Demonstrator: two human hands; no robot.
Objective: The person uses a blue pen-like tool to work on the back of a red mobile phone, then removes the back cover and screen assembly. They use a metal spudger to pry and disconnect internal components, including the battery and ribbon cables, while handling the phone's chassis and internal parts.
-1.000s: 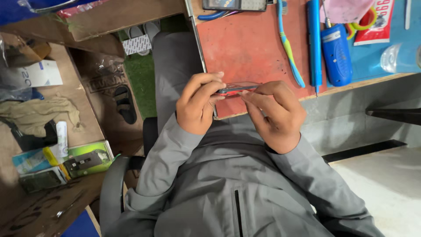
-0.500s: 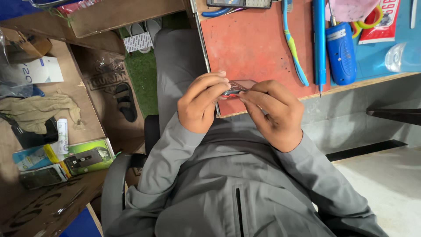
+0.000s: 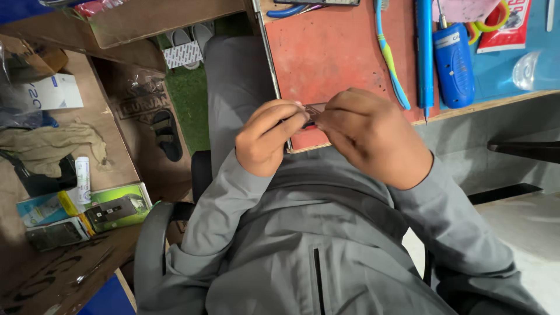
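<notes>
Both hands, left hand (image 3: 269,139) and right hand (image 3: 373,135), pinch a small dark part (image 3: 312,112) together at the red mat's (image 3: 332,52) 6 o'clock edge; green box (image 3: 116,207) lies at 8 o'clock.

both hands (image 3: 326,137) pinching small dark part (image 3: 310,114)

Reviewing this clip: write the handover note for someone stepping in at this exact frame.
Left hand and right hand meet at the near edge of the red mat, both pinching one small flat dark part between the fingertips; it is mostly hidden, so its kind is unclear.
A toothbrush, a blue pen-shaped tool and a blue handheld device lie untouched on the bench beyond.
Done: part picked up and held.
Left: cannot tell; nothing is set down yet.
</notes>
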